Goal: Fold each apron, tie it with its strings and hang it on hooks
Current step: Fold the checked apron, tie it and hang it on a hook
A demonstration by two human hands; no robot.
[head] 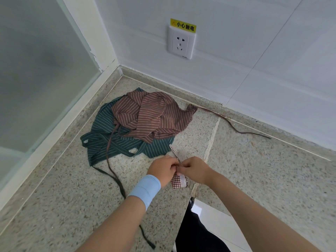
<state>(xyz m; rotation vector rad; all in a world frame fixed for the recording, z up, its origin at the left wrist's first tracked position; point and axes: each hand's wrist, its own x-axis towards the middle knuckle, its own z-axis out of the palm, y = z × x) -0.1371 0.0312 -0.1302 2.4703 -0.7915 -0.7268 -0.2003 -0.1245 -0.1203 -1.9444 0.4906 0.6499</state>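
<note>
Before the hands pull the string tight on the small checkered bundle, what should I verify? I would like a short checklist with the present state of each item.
1. Both hands have a grip: ok. The left hand and right hand pinch the checkered apron from either side.
2. Bundle folded small: ok.
3. Knot formed: cannot tell, the fingers hide it.
4. Checkered string free: ok. Its end lies beside the green striped apron.
5. Other aprons folded: not ok. The brown striped apron lies crumpled on the green one.
6. Hook ready: cannot tell, none in view.
</note>
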